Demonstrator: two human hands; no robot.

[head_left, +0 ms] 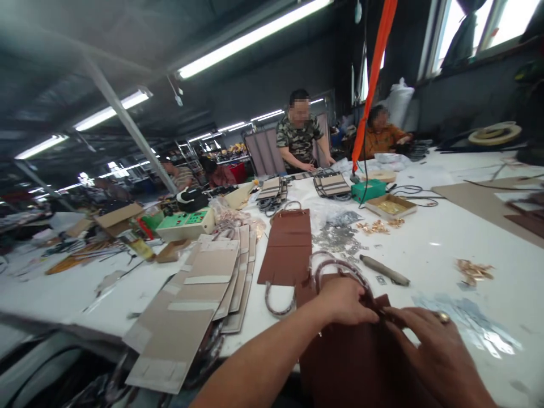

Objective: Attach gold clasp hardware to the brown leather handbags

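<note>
A brown leather bag piece [352, 362] with looped handles [335, 266] lies at the near edge of the white table [425, 249]. My left hand [346, 300] rests curled on its top edge, fingers pinched on the leather. My right hand [429, 334], with a ring on one finger, presses on the same piece from the right, fingers closed on the edge. Another flat brown bag panel [287, 246] lies just beyond.
Stacked tan card panels [199, 300] overhang the table's left front. Metal fittings [340, 238], gold clasps [474, 271], a grey tool [385, 270], a green box [368, 190] and a control unit [187, 224] lie around. Two people [300, 136] work at the far side.
</note>
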